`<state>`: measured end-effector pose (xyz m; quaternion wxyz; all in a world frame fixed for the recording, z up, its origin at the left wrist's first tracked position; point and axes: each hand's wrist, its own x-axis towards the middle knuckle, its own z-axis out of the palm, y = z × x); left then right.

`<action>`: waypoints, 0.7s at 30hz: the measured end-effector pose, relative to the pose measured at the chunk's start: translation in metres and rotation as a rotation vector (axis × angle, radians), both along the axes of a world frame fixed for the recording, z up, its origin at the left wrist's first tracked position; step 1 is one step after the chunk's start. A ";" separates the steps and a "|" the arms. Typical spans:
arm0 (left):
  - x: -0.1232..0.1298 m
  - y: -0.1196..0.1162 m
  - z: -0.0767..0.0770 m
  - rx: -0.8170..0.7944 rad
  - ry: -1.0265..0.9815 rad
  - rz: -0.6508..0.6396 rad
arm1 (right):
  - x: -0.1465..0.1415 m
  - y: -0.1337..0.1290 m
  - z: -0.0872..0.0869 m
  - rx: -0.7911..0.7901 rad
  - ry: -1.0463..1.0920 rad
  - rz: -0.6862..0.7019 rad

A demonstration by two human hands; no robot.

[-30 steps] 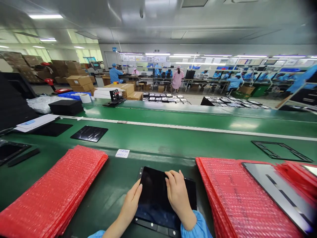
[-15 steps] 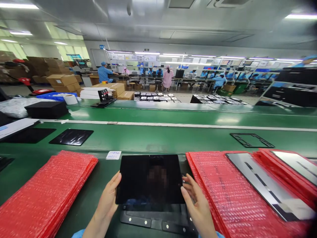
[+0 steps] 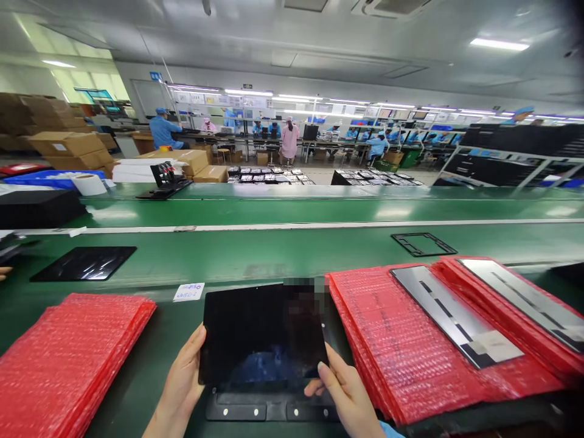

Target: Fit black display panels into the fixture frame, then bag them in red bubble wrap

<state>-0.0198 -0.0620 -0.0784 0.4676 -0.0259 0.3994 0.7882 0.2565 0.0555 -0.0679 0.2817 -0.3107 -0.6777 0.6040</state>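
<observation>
Both my hands hold a glossy black display panel [image 3: 262,334] by its edges, just above the green conveyor belt [image 3: 292,255]. My left hand [image 3: 180,377] grips the panel's left edge. My right hand [image 3: 342,389] grips its lower right corner. Part of the panel's upper right area is pixelated. Under the panel lies a black fixture [image 3: 271,410] with white dots. Stacks of red bubble-wrap bags [image 3: 73,359] lie to my left, and more red bags [image 3: 387,340] lie to my right, with silver-and-black panels [image 3: 456,316] on top.
A small white label [image 3: 188,292] lies beyond the held panel. On the belt are a black glossy panel [image 3: 83,263] and a black frame [image 3: 423,244]. Beyond the belt stand cardboard boxes [image 3: 68,146], trays of panels and co-workers [image 3: 164,131] at benches.
My hands have moved from the panel's face to its side edges, and the panel now sits squarely above the fixture. The whole view has swung, so the belt items appear farther left.
</observation>
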 end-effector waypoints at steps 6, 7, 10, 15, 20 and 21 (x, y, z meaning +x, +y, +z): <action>0.005 -0.001 0.002 -0.054 -0.011 -0.104 | 0.000 -0.001 -0.005 -0.064 0.011 -0.123; 0.008 -0.002 0.005 -0.064 0.008 -0.166 | 0.001 0.000 -0.006 -0.076 0.003 -0.150; 0.016 -0.006 0.015 -0.089 0.206 -0.332 | 0.006 0.009 -0.011 -0.082 -0.029 -0.158; 0.020 -0.007 0.039 -0.120 0.990 -0.312 | 0.016 0.032 -0.025 0.160 -0.101 -0.216; 0.008 0.017 0.054 0.051 1.838 -0.179 | 0.028 0.036 -0.029 0.208 -0.101 -0.189; 0.004 0.028 0.054 0.068 1.838 -0.193 | 0.031 0.034 -0.028 0.207 -0.089 -0.200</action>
